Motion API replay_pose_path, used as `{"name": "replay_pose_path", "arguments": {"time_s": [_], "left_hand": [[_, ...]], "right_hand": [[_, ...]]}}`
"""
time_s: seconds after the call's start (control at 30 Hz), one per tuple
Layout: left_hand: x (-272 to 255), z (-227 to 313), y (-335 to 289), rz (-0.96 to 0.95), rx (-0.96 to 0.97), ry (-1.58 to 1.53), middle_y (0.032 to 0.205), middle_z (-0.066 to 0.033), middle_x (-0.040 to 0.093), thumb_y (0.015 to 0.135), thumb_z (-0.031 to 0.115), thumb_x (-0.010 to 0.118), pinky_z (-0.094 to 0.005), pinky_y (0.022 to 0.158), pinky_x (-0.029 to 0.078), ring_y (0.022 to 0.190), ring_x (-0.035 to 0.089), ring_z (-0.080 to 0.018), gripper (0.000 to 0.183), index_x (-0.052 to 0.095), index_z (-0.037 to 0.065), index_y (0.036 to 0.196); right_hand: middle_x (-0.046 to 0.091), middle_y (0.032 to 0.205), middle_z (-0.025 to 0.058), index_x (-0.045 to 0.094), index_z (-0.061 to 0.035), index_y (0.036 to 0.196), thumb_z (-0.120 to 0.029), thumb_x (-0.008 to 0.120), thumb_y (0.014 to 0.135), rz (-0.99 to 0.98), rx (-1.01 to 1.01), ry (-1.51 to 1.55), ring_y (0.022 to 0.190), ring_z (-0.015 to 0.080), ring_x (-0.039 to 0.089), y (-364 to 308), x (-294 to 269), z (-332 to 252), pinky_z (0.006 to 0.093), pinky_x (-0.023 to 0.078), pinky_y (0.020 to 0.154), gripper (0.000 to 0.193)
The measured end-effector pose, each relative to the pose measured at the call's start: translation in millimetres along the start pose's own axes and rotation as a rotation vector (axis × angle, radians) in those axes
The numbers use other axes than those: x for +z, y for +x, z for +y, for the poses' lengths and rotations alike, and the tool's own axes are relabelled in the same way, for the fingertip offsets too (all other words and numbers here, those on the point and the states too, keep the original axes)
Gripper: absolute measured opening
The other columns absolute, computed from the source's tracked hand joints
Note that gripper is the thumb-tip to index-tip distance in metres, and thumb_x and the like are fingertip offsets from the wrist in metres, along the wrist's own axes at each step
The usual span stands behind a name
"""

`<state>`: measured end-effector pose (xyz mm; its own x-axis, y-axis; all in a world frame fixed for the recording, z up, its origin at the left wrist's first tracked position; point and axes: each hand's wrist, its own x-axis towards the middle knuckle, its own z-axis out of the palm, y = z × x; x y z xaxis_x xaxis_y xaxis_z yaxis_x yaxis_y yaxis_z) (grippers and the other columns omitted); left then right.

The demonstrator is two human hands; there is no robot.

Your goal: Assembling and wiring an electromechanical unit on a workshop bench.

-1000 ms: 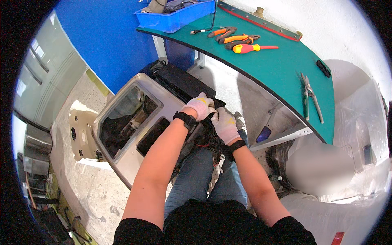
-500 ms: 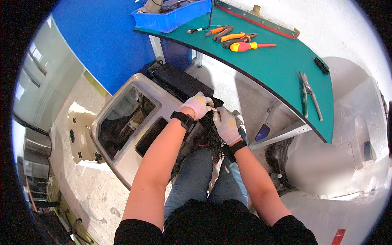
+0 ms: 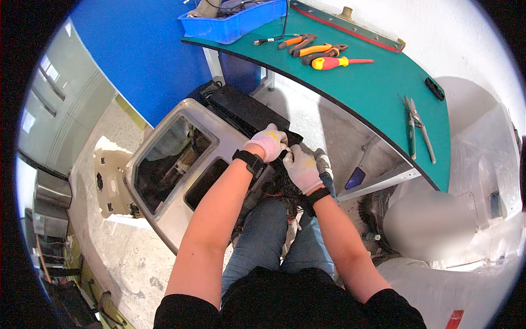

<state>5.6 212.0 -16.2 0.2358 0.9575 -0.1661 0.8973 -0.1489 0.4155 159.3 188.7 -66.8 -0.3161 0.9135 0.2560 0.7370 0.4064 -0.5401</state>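
Observation:
Gloved in white, my left hand [image 3: 268, 142] and my right hand [image 3: 302, 168] meet fingertip to fingertip, both closed in a pinch. What lies between the fingers is too small and too covered to name. A tangle of dark wires [image 3: 280, 186] hangs just below the hands, above my knees. Right behind them sits a long black box-shaped unit [image 3: 249, 109]. To the left of my left forearm is a pale casing [image 3: 213, 145] with a large framed opening that shows dark parts inside.
On the green table [image 3: 361, 93] lie orange-handled pliers [image 3: 320, 50], a red-and-yellow screwdriver [image 3: 334, 63], and shears [image 3: 417, 129]. A blue bin [image 3: 233, 24] of cables stands at its far left. Clear plastic sheeting [image 3: 460, 285] covers things at the right.
The view has shifted slightly. My hands keep nearly the same place; the right hand's fingers have turned a little around the pinch.

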Motion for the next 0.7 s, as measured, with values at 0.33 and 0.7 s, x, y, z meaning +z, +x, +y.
{"name": "replay_pose_path", "arguments": {"time_s": [0.33,0.7], "left_hand": [[1.7,0.0,1.5,-0.002,-0.008,0.047,0.109,-0.021,0.051,0.085,0.035,0.058,-0.0412,0.091,0.045,0.098,0.055,-0.0397,0.029,0.065,0.011,0.1],[-6.4,-2.9,-0.6,0.004,0.016,-0.036,0.103,-0.0181,0.054,0.081,0.03,0.062,-0.0376,0.091,0.044,0.099,0.055,-0.0353,0.024,0.067,0.013,0.098]], "right_hand": [[0.063,0.071,0.022,0.056,-0.006,0.09,-0.027,0.051,0.084,0.009,0.167,0.014,0.07,0.0424,0.061,-4.8,4.8,-10.3,0.0514,0.047,0.073,0.022],[0.062,0.094,0.0227,0.059,-0.0002,0.099,-0.026,0.05,0.091,0.055,0.055,0.442,0.092,0.0372,0.059,-11.5,4.2,16.3,0.043,0.046,0.078,0.028]]}}
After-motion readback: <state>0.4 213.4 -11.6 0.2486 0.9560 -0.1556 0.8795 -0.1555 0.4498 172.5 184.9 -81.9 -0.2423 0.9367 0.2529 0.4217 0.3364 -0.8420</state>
